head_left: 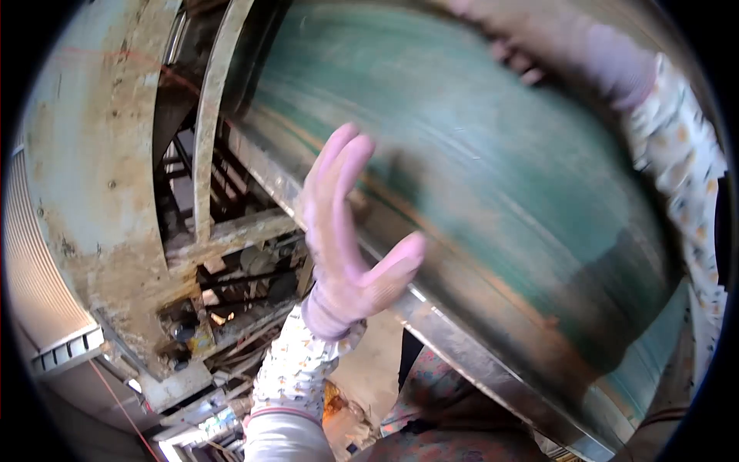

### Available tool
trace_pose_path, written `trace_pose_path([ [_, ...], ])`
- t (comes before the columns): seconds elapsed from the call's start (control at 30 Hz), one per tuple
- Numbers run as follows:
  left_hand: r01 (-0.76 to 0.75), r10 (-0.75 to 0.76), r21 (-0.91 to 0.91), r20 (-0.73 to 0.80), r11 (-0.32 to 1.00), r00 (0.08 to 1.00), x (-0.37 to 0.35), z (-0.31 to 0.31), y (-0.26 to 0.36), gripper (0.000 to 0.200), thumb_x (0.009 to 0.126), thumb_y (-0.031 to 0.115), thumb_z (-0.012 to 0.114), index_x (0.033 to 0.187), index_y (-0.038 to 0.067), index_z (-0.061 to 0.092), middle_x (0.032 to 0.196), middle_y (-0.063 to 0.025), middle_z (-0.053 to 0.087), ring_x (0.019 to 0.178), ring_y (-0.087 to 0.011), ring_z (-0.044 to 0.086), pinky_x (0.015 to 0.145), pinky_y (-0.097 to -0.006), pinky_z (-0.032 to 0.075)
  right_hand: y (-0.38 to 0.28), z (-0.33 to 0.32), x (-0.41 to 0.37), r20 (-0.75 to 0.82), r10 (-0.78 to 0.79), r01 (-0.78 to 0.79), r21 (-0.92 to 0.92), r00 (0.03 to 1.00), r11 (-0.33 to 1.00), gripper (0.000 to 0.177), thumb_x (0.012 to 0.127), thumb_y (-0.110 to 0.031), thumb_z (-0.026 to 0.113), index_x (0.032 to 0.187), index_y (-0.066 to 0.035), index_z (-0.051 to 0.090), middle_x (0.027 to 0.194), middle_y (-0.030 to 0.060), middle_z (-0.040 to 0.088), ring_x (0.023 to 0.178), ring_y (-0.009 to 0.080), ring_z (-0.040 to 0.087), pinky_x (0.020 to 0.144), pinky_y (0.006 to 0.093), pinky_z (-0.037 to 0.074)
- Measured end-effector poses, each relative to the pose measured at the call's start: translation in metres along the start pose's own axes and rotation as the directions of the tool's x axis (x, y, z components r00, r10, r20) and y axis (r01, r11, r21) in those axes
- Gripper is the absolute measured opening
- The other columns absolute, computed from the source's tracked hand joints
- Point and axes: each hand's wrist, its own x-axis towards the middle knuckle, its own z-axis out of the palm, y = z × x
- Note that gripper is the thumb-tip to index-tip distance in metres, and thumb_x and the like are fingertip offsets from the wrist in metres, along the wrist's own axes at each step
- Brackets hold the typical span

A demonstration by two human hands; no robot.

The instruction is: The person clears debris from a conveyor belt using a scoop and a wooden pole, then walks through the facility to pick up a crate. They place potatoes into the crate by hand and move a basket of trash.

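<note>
My left hand (342, 223), in a pink and tan glove, is raised over the metal edge (454, 331) of a green surface (462, 154). Its fingers point up, the thumb stands apart, and nothing is in it. At the top right, my right hand (531, 38), also gloved, lies along the far edge of the green surface, blurred by motion. Some of its fingertips show bent over that edge; whether they grip anything is unclear. The green surface is worn, with brown streaks and a dark patch at the lower right.
A rusty, pale curved metal panel (92, 154) stands at the left beside a curved strip (208, 123). Below are an open frame with dark bars and debris (254, 277), a ribbed panel (38, 254) and a thin red string (123, 408). Patterned clothing (446, 393) shows at the bottom.
</note>
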Motion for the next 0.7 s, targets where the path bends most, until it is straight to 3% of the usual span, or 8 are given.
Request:
trace_pose_path([
  [0.07, -0.003, 0.003, 0.019, 0.004, 1.0, 1.0, 0.001, 0.001, 0.002, 0.084, 0.073, 0.036, 0.074, 0.138, -0.004, 0.039, 0.14, -0.0252, 0.04, 0.13, -0.0392, 0.039, 0.108, -0.0458, 0.03, -0.014, -0.008, 0.012, -0.151, 0.08, -0.096, -0.102, 0.985, 0.99, 0.037, 0.101, -0.023, 0.038, 0.138, -0.023, 0.041, 0.059, -0.0021, 0.045, 0.041, 0.0085, 0.043, 0.036, 0.0246, 0.046],
  [0.1, -0.005, 0.004, 0.056, 0.023, 0.998, 1.0, 0.001, 0.001, 0.004, 0.085, 0.072, 0.034, 0.075, 0.139, -0.003, 0.039, 0.141, -0.0255, 0.039, 0.13, -0.0401, 0.039, 0.108, -0.0459, 0.031, -0.02, -0.014, 0.003, -0.019, 0.138, -0.138, -0.013, 0.99, 0.99, 0.038, 0.101, -0.022, 0.038, 0.139, -0.023, 0.04, 0.06, -0.0016, 0.046, 0.041, 0.0088, 0.044, 0.037, 0.025, 0.047],
  [0.2, -0.001, 0.0, 0.034, 0.023, 0.999, 1.0, 0.002, -0.002, 0.005, 0.085, 0.071, 0.033, 0.076, 0.139, -0.003, 0.038, 0.141, -0.0255, 0.038, 0.13, -0.0403, 0.038, 0.107, -0.0461, 0.031, -0.032, -0.006, -0.022, -0.01, 0.155, -0.154, 0.025, 0.988, 0.988, 0.041, 0.101, -0.024, 0.04, 0.141, -0.02, 0.038, 0.061, -0.0009, 0.049, 0.043, 0.0087, 0.045, 0.038, 0.0249, 0.047],
  [0.33, 0.02, -0.022, 0.057, 0.037, 0.998, 0.999, 0.001, -0.001, 0.007, 0.086, 0.07, 0.032, 0.077, 0.139, -0.003, 0.038, 0.142, -0.0252, 0.037, 0.13, -0.0397, 0.037, 0.107, -0.0469, 0.031, -0.02, -0.017, 0.005, -0.173, 0.019, -0.041, -0.126, 0.985, 0.991, 0.038, 0.101, -0.027, 0.039, 0.138, -0.02, 0.043, 0.057, -0.0007, 0.047, 0.042, 0.0094, 0.044, 0.038, 0.0252, 0.045],
  [0.47, 0.016, -0.02, 0.071, 0.052, 0.997, 0.998, 0.002, -0.003, 0.01, 0.088, 0.069, 0.031, 0.077, 0.14, -0.002, 0.037, 0.142, -0.0251, 0.036, 0.13, -0.0409, 0.037, 0.107, -0.0475, 0.031, -0.039, -0.025, -0.02, -0.045, -0.076, 0.063, -0.235, 0.996, 0.97, 0.031, 0.1, -0.023, 0.039, 0.13, -0.02, 0.05, 0.055, 0.0016, 0.047, 0.041, 0.0131, 0.049, 0.038, 0.0299, 0.048],
  [0.53, 0.013, -0.015, 0.068, 0.032, 0.998, 0.999, 0.004, -0.003, 0.01, 0.088, 0.069, 0.031, 0.077, 0.14, -0.002, 0.037, 0.142, -0.0251, 0.036, 0.129, -0.0416, 0.037, 0.107, -0.0476, 0.031, -0.019, -0.035, -0.009, -0.04, 0.128, -0.129, -0.02, 0.991, 0.991, 0.042, 0.099, -0.024, 0.042, 0.142, -0.023, 0.042, 0.057, 0.0019, 0.05, 0.041, 0.0136, 0.051, 0.038, 0.031, 0.049],
  [0.67, -0.008, 0.005, 0.084, 0.029, 0.996, 1.0, 0.006, -0.004, 0.012, 0.087, 0.069, 0.031, 0.076, 0.138, -0.004, 0.038, 0.141, -0.0257, 0.037, 0.129, -0.0424, 0.038, 0.107, -0.0487, 0.032, -0.031, -0.043, 0.004, -0.202, 0.077, -0.139, -0.31, 0.976, 0.941, 0.044, 0.101, -0.027, 0.043, 0.144, -0.021, 0.04, 0.057, 0.0017, 0.051, 0.042, 0.0124, 0.052, 0.039, 0.0301, 0.048],
  [0.7, -0.016, 0.015, 0.065, 0.012, 0.998, 1.0, 0.01, -0.003, 0.01, 0.087, 0.069, 0.031, 0.077, 0.138, -0.004, 0.038, 0.141, -0.0258, 0.037, 0.13, -0.0425, 0.038, 0.107, -0.0488, 0.032, -0.028, -0.048, -0.008, -0.134, 0.003, -0.045, -0.307, 0.991, 0.951, 0.044, 0.101, -0.029, 0.044, 0.144, -0.019, 0.041, 0.057, 0.0007, 0.05, 0.043, 0.0111, 0.051, 0.04, 0.0284, 0.048],
])
